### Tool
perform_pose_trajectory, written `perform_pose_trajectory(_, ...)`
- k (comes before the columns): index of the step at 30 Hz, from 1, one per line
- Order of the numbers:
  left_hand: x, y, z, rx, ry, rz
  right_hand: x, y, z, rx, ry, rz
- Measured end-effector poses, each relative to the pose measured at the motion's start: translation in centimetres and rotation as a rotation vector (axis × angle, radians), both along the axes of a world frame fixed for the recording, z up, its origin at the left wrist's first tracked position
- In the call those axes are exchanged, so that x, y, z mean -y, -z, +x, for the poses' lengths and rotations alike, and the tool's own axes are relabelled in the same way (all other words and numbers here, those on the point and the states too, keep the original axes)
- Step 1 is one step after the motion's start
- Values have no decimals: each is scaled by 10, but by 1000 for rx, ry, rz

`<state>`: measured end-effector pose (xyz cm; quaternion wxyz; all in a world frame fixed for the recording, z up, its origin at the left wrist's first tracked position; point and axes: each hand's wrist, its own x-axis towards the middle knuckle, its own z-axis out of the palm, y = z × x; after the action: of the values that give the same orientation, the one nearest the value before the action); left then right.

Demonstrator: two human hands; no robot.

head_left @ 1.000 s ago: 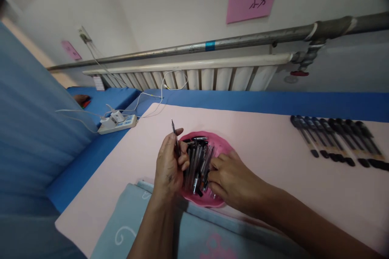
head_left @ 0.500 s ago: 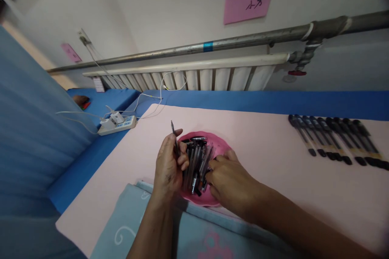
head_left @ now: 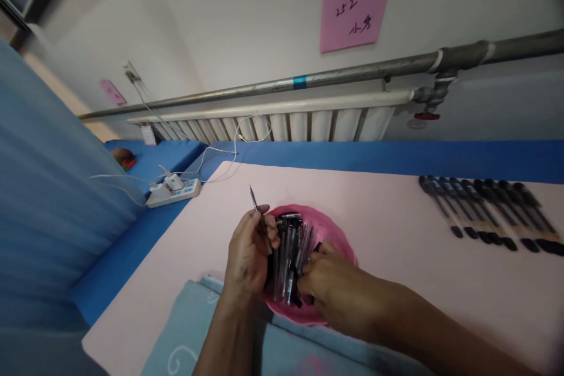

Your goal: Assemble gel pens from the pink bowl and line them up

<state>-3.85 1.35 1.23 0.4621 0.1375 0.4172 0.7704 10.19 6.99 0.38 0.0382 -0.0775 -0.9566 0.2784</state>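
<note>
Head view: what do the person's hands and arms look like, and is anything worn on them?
The left hand and the right hand are bare: no gloves, and no ring, watch or bracelet shows. Both forearms are bare too; no sleeve is in view.

A thin pen refill (head_left: 254,202) points tip-up beside a pink dish (head_left: 341,238) heaped with dark pen parts (head_left: 288,252).

Left hand (head_left: 249,252): pinches a pen refill (head_left: 256,207), tip up.
Right hand (head_left: 328,288): fingers among pen parts (head_left: 288,249) in pink dish (head_left: 341,235).
Far right: row of black pens (head_left: 487,211) on pink mat (head_left: 388,211).
</note>
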Motion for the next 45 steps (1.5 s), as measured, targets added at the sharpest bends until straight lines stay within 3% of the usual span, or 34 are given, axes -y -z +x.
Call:
perform_pose_trajectory(8,-1,1,-2,6,-27,-42,-20,-24,5,-86,65,-204)
perform_pose_trajectory(15,0,1,-1,-8,-17,-44,-34,-18,5,-268,468,-685)
perform_pose_trajectory(19,0,0,4,-18,-1,-42,-33,-7,-1,-477,593,-853)
perform_pose_trajectory(26,-1,-1,10,23,-5,10,-28,7,-6,-539,666,-877)
perform_pose_trajectory(38,-3,3,14,6,-43,17,-24,6,-7,-591,677,-884)
perform_pose_trajectory(42,-3,2,15,18,-54,21,-23,8,-8,-605,675,-808)
perform_pose_trajectory(45,-3,2,16,47,-74,0,-22,8,-6,-612,663,-669)
